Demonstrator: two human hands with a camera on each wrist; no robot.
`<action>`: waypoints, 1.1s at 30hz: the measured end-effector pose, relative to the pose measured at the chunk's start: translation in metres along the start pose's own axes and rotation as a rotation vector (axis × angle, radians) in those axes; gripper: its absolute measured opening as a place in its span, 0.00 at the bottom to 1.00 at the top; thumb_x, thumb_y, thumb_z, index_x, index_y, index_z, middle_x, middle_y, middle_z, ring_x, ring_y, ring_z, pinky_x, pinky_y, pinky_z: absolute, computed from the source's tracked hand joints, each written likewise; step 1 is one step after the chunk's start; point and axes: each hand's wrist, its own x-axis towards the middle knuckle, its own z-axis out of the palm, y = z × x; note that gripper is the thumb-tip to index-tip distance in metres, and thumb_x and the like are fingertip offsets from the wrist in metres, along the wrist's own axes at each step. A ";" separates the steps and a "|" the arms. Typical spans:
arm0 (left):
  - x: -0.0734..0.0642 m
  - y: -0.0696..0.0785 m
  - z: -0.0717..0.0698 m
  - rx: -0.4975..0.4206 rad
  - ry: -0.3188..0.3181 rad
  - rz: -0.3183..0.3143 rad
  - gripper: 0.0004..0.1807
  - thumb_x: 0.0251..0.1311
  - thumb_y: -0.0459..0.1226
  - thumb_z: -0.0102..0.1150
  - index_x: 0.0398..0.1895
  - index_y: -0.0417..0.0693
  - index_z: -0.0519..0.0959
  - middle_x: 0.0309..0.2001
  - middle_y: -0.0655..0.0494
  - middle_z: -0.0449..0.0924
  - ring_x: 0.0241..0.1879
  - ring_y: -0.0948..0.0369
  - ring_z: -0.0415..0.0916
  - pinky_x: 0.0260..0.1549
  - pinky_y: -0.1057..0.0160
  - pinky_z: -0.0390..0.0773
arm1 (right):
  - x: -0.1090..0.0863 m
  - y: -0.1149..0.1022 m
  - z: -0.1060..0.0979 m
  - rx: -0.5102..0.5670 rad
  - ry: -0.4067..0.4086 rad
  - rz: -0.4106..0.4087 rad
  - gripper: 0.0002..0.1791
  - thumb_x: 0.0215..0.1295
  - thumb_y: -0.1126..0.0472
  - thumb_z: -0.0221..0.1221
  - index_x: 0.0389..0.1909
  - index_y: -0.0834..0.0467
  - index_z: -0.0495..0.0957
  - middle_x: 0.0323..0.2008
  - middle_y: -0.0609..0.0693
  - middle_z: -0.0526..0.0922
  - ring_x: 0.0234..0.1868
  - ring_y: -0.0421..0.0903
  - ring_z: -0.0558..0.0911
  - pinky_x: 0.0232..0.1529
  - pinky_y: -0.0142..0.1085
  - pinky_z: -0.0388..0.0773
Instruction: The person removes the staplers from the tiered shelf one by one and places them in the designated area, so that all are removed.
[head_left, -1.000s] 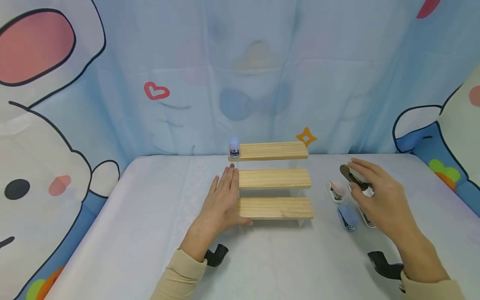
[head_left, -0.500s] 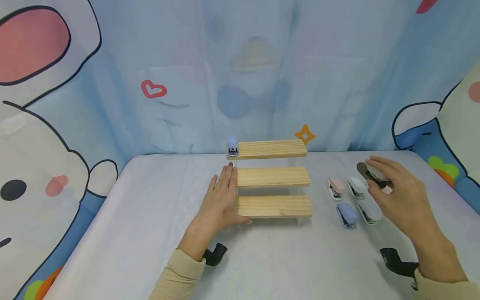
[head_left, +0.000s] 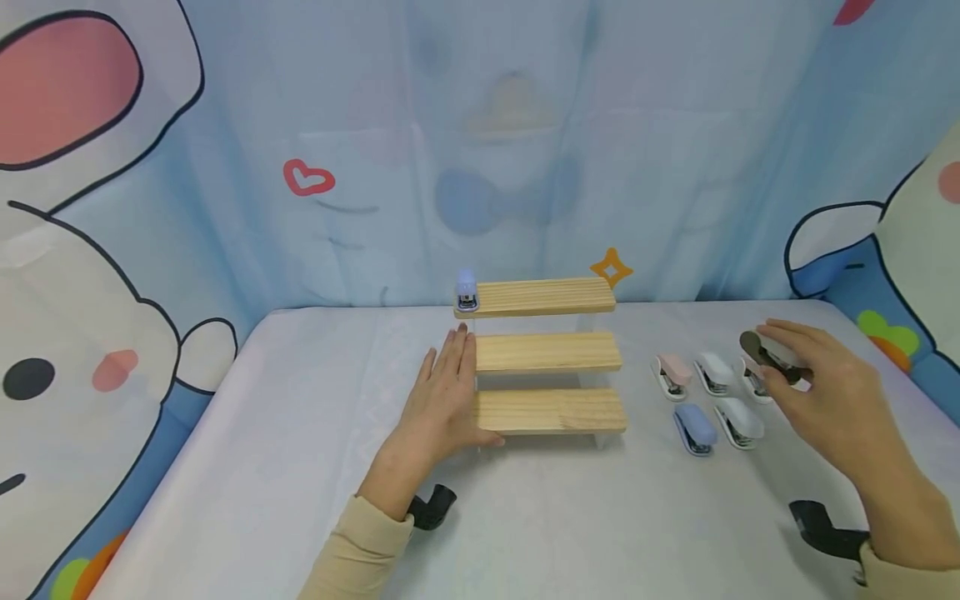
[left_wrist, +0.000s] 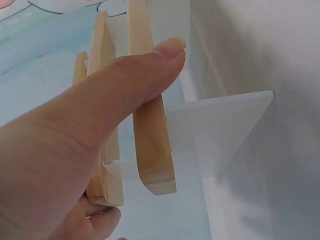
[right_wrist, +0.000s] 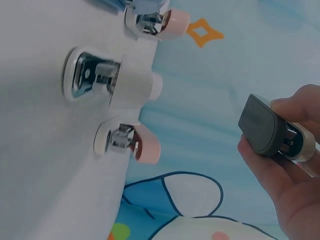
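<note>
A wooden three-tier shelf with clear supports stands mid-table. My left hand rests against its left side, fingers straight, thumb across the lowest board. My right hand pinches a small grey stapler between thumb and fingers, raised over the table at the right; its dark grey end faces out in the right wrist view. Several mini staplers stand beside and below this hand: a pink one, a white one, another pink one, a blue one and a larger white one.
A lilac mini stapler stands on the left end of the top board. A white cloth covers the table. Behind it hangs a light blue cartoon curtain.
My right hand has moved to the right with the grey stapler, uncovering the staplers on the table. My left hand has stayed against the shelf.
</note>
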 end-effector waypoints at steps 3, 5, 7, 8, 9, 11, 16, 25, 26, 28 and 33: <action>0.000 0.000 0.000 0.004 0.005 0.002 0.77 0.35 0.59 0.80 0.79 0.35 0.38 0.81 0.42 0.36 0.80 0.50 0.37 0.78 0.48 0.44 | -0.002 0.003 0.000 -0.026 -0.022 0.031 0.31 0.58 0.76 0.62 0.65 0.68 0.69 0.64 0.72 0.69 0.53 0.71 0.70 0.46 0.69 0.71; 0.000 0.000 0.000 0.004 0.004 0.000 0.77 0.35 0.59 0.80 0.79 0.35 0.39 0.81 0.42 0.36 0.80 0.50 0.37 0.78 0.48 0.44 | -0.004 0.007 0.000 -0.036 -0.025 0.035 0.31 0.58 0.76 0.62 0.65 0.69 0.69 0.63 0.73 0.69 0.53 0.71 0.70 0.46 0.69 0.72; 0.000 0.000 0.000 0.007 -0.002 -0.004 0.77 0.35 0.60 0.80 0.79 0.35 0.38 0.81 0.43 0.35 0.80 0.50 0.37 0.78 0.48 0.43 | -0.006 0.010 0.001 -0.044 -0.030 0.036 0.31 0.57 0.76 0.63 0.64 0.70 0.70 0.62 0.74 0.70 0.52 0.72 0.71 0.45 0.69 0.72; 0.000 -0.001 0.001 0.007 -0.004 -0.005 0.77 0.35 0.60 0.80 0.79 0.35 0.38 0.81 0.43 0.35 0.80 0.50 0.37 0.78 0.48 0.43 | -0.007 0.012 0.001 -0.046 -0.032 0.034 0.31 0.56 0.76 0.63 0.63 0.71 0.70 0.61 0.75 0.70 0.52 0.72 0.71 0.44 0.68 0.72; 0.000 0.000 0.001 0.006 -0.008 -0.006 0.78 0.36 0.60 0.80 0.79 0.35 0.38 0.81 0.43 0.35 0.80 0.50 0.37 0.78 0.48 0.43 | -0.008 0.014 0.001 -0.048 -0.038 0.035 0.30 0.56 0.76 0.63 0.62 0.71 0.70 0.60 0.75 0.70 0.51 0.72 0.71 0.44 0.68 0.73; 0.001 0.000 0.001 0.004 -0.009 -0.003 0.77 0.36 0.59 0.80 0.79 0.35 0.38 0.81 0.42 0.35 0.80 0.50 0.37 0.78 0.48 0.44 | -0.010 0.018 0.002 -0.058 -0.060 0.052 0.30 0.56 0.75 0.64 0.62 0.72 0.71 0.60 0.76 0.70 0.50 0.72 0.71 0.43 0.68 0.74; 0.001 0.000 0.001 0.000 -0.013 -0.006 0.78 0.36 0.59 0.80 0.79 0.36 0.37 0.81 0.42 0.35 0.80 0.50 0.36 0.78 0.48 0.44 | -0.012 0.028 0.004 -0.082 -0.145 0.108 0.30 0.58 0.73 0.63 0.62 0.71 0.70 0.60 0.76 0.69 0.52 0.74 0.70 0.44 0.69 0.74; 0.000 -0.001 0.001 -0.008 -0.004 -0.008 0.78 0.35 0.59 0.80 0.79 0.36 0.38 0.81 0.42 0.35 0.80 0.50 0.36 0.78 0.48 0.43 | -0.013 0.044 0.004 -0.121 -0.303 0.164 0.27 0.58 0.70 0.64 0.59 0.70 0.71 0.59 0.78 0.67 0.51 0.74 0.68 0.45 0.71 0.72; 0.000 -0.001 0.001 -0.010 -0.003 -0.009 0.78 0.35 0.59 0.80 0.79 0.36 0.38 0.81 0.42 0.35 0.80 0.50 0.36 0.78 0.48 0.43 | -0.013 0.045 0.004 -0.122 -0.322 0.171 0.27 0.58 0.69 0.64 0.59 0.70 0.71 0.59 0.78 0.67 0.50 0.74 0.69 0.44 0.70 0.72; 0.000 -0.001 0.001 -0.009 -0.006 -0.011 0.77 0.36 0.59 0.80 0.79 0.36 0.37 0.81 0.43 0.35 0.80 0.51 0.36 0.78 0.48 0.43 | -0.013 0.047 0.002 -0.126 -0.363 0.186 0.28 0.58 0.68 0.65 0.60 0.70 0.71 0.59 0.79 0.66 0.49 0.74 0.69 0.43 0.69 0.73; -0.001 0.000 0.000 -0.009 0.003 -0.002 0.77 0.35 0.59 0.80 0.79 0.35 0.38 0.80 0.42 0.36 0.80 0.50 0.37 0.78 0.47 0.44 | -0.011 0.050 -0.001 -0.140 -0.468 0.200 0.29 0.58 0.65 0.66 0.60 0.70 0.72 0.58 0.81 0.66 0.46 0.72 0.70 0.39 0.63 0.76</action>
